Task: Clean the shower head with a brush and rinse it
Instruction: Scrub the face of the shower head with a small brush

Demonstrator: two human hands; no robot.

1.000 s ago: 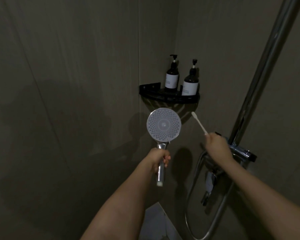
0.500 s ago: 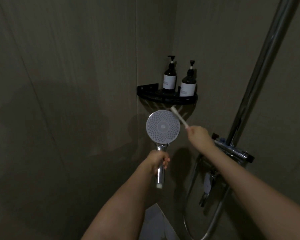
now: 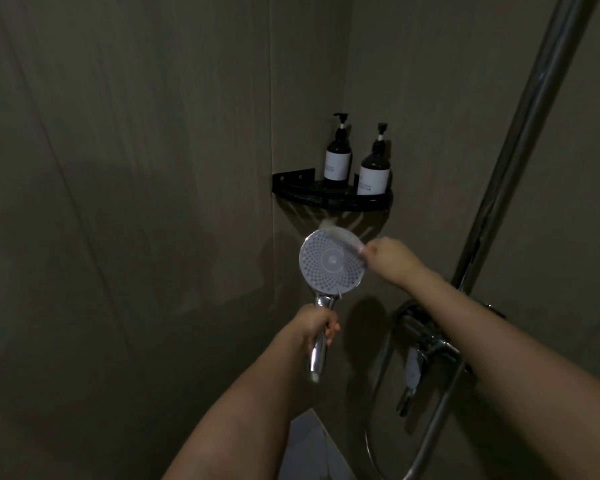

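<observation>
The round shower head [image 3: 329, 263] faces me, its pale spray face dotted with nozzles, on a chrome handle. My left hand [image 3: 317, 323] grips that handle and holds it upright. My right hand [image 3: 390, 258] holds a white toothbrush [image 3: 343, 237], which lies blurred across the upper right edge of the spray face, its bristle end near the top rim.
A black corner shelf [image 3: 329, 199] just above carries two dark pump bottles [image 3: 338, 155]. At right a chrome riser pipe [image 3: 520, 133] slants up from the mixer valve [image 3: 420, 341], with the hose [image 3: 378, 386] looping below. Grey walls close in on the left and behind.
My right hand has swung left from near the riser pipe, bringing the toothbrush onto the shower head's upper edge. The left hand has kept the shower head nearly still.
</observation>
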